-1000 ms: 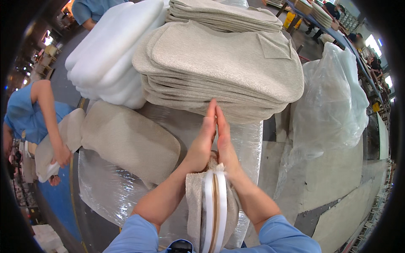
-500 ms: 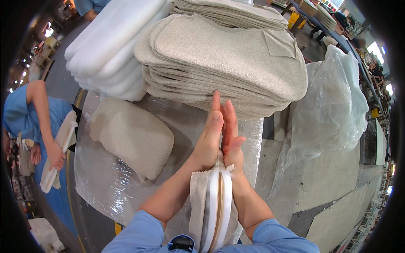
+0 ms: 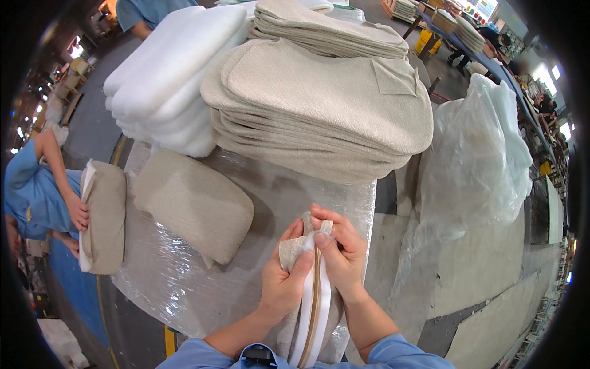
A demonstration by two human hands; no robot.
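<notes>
Upright against my body stands a padded cushion (image 3: 305,313), white layers on either side of a thin brown core. A beige fabric cover (image 3: 291,251) wraps its sides, with loose edges folded at the top. My left hand (image 3: 283,281) grips the cover and padding on the left, its thumb against the white layer. On the other side my right hand (image 3: 343,258) pinches the top end, its thumb on the padding close to the core. Both hands are closed; some fingertips are hidden behind the fabric.
Beyond my hands lie a tall stack of beige covers (image 3: 319,92) and white padding pieces (image 3: 175,67). A filled beige cushion (image 3: 193,206) rests on the plastic-wrapped table (image 3: 150,270). A co-worker at the left holds another cushion (image 3: 106,215). A clear plastic bag (image 3: 473,166) stands right.
My hands came back from their flat, forward-pointing pose beyond the cushion and closed on its top end. The co-worker's cushion has turned, its beige side now showing.
</notes>
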